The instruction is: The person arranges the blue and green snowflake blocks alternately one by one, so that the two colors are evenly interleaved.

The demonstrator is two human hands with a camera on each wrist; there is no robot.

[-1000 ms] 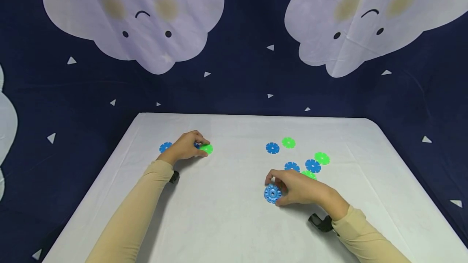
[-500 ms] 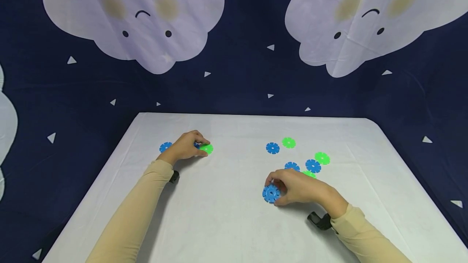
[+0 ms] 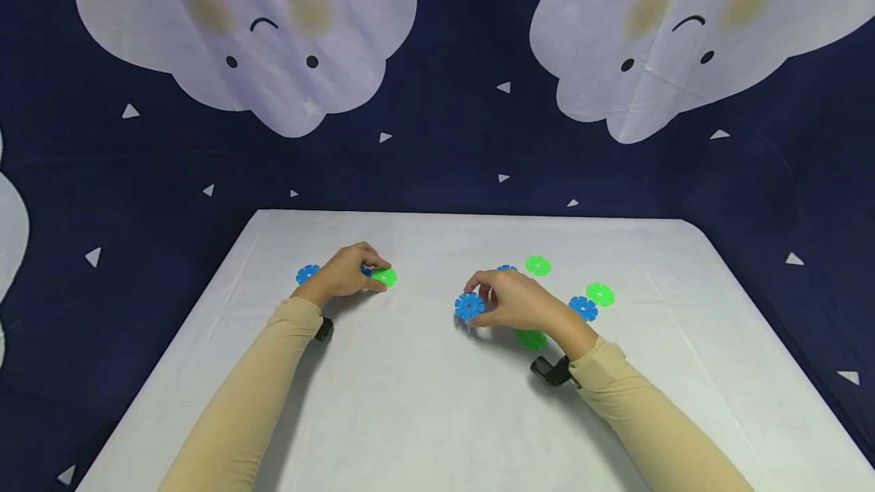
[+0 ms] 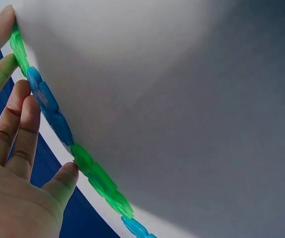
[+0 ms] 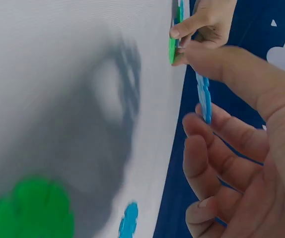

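My right hand [image 3: 522, 302] pinches a blue notched plastic disc [image 3: 469, 306] by its edge, above the table; its shadow falls below. In the right wrist view this blue disc [image 5: 204, 99] is seen nearly edge-on between thumb and fingers. At the left my left hand [image 3: 349, 272] holds the edges of a green notched disc [image 3: 386, 277], the right end of a row. The left wrist view shows that row edge-on: the end green disc [image 4: 19, 49], a blue disc [image 4: 49, 105], a green disc [image 4: 102, 181], another blue disc [image 4: 136, 227]. Other left fingertips touch the row.
White cloth covers the table [image 3: 410, 401]. Around the right hand lie loose discs: two green discs [image 3: 538, 265], [image 3: 600, 294], a blue disc [image 3: 583, 308], a green disc [image 3: 530, 339] and a partly hidden blue disc [image 3: 506, 268]. A navy cloud-print curtain [image 3: 444, 150] hangs behind.
My right hand has moved left and farther across the table, carrying the blue disc and uncovering a green disc below it. The left hand stays in place on the row.
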